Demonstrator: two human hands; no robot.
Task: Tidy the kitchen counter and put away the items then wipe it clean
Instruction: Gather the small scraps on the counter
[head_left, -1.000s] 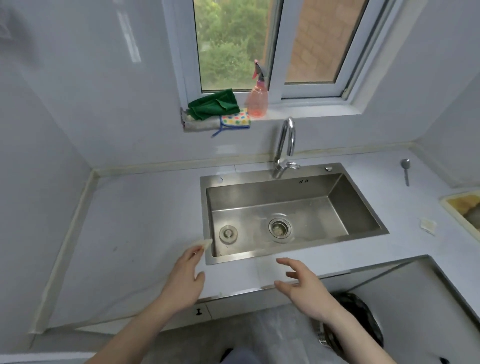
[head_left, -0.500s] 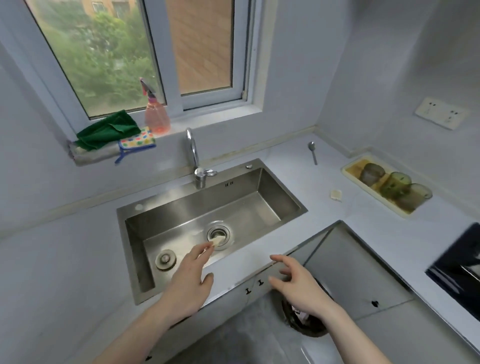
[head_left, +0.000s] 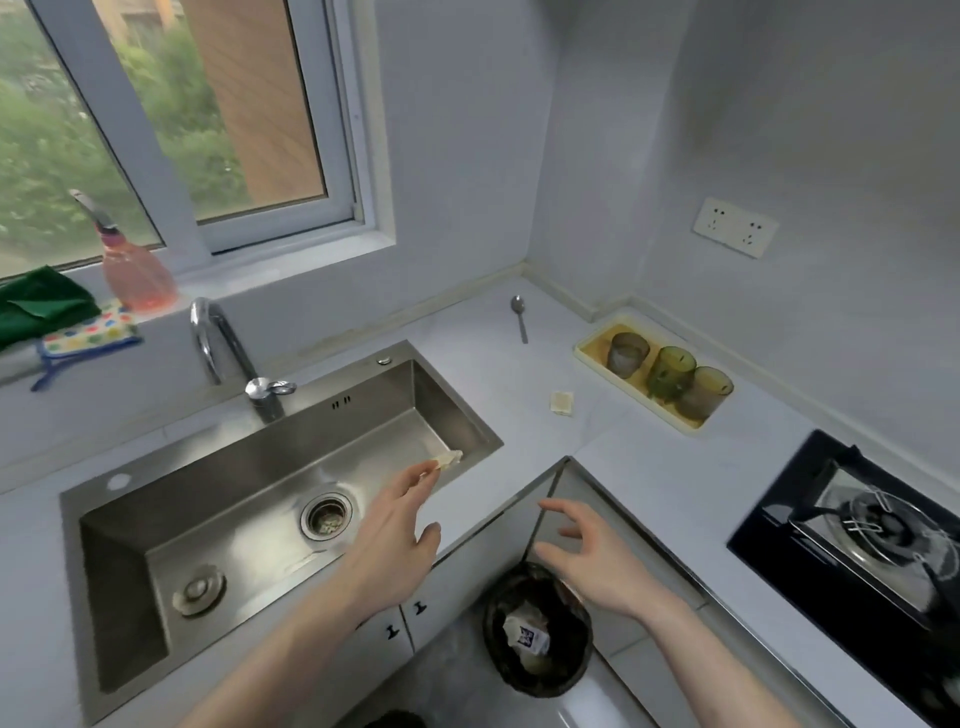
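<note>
The left hand (head_left: 395, 535) reaches out over the front right part of the sink (head_left: 156, 488), its fingertips pinched on a small pale scrap (head_left: 450, 459) that sticks out past them above the sink's right end. The rest of that hand is loosely curled, thumb tucked to the side. The right hand (head_left: 597, 561) hangs empty in the air in front of the counter edge, fingers spread and bent in a wide, relaxed claw, touching nothing. Directly below it on the floor stands a dark bin (head_left: 537, 644) with crumpled wrappers inside.

On the counter (head_left: 649, 467), a second pale square scrap (head_left: 562, 403) lies flat between the sink's right corner and a yellow tray (head_left: 587, 349). The tray sits against the right wall and holds three glasses (head_left: 670, 371) in a row, one greyish and two green. A spoon (head_left: 519, 317) lies near the back corner, well apart from the tray. A gas hob (head_left: 852, 540) occupies the counter at the far right.

The tap (head_left: 223, 348) curves up behind the sink. In the basin, a strainer (head_left: 326, 515) sits in the drain and a round plug (head_left: 199, 591) lies to its left. On the windowsill stand a pink spray bottle (head_left: 136, 270), a folded green cloth (head_left: 41, 304) and a spotted cloth (head_left: 88, 335) beside it.
</note>
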